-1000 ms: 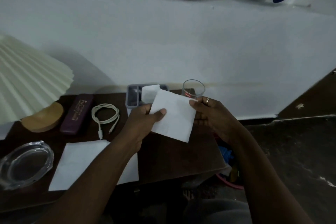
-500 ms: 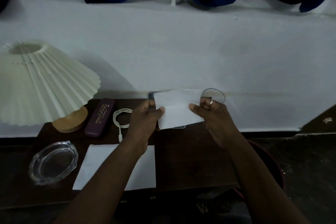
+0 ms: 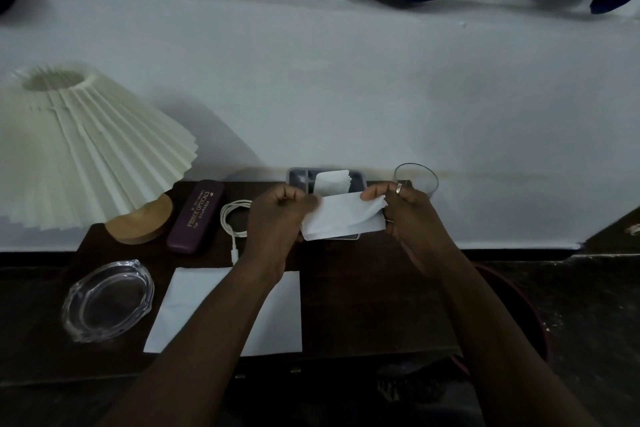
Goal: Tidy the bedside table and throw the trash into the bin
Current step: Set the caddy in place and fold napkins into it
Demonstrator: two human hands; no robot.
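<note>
- Head view: I see both hands raised over the back of the dark bedside table [image 3: 363,291], near 12 o'clock on its top
- The left hand [image 3: 280,215] has its fingers curled, and thumb and fingers pinch the left edge of a white paper slip [image 3: 343,220]
- The right hand [image 3: 407,215] pinches the slip's right edge, where a corner curls up
- The slip hangs between the two hands, in front of a grey tray [image 3: 297,177] that holds another small white paper [image 3: 332,181]
- At 1 o'clock from the right hand a clear glass [image 3: 420,177] stands upright
- At 9 o'clock from the left hand I read, going outward, a coiled white cable [image 3: 230,215], a purple glasses case [image 3: 195,215] and a wooden lamp base [image 3: 138,224] under a pleated shade [image 3: 86,149]
- At 7 o'clock a glass ashtray [image 3: 107,300] lies beside a large white sheet [image 3: 194,308], which the left forearm crosses
- At 4 o'clock, off the table's right end, the rim of a dark red bin [image 3: 540,326] shows
</note>
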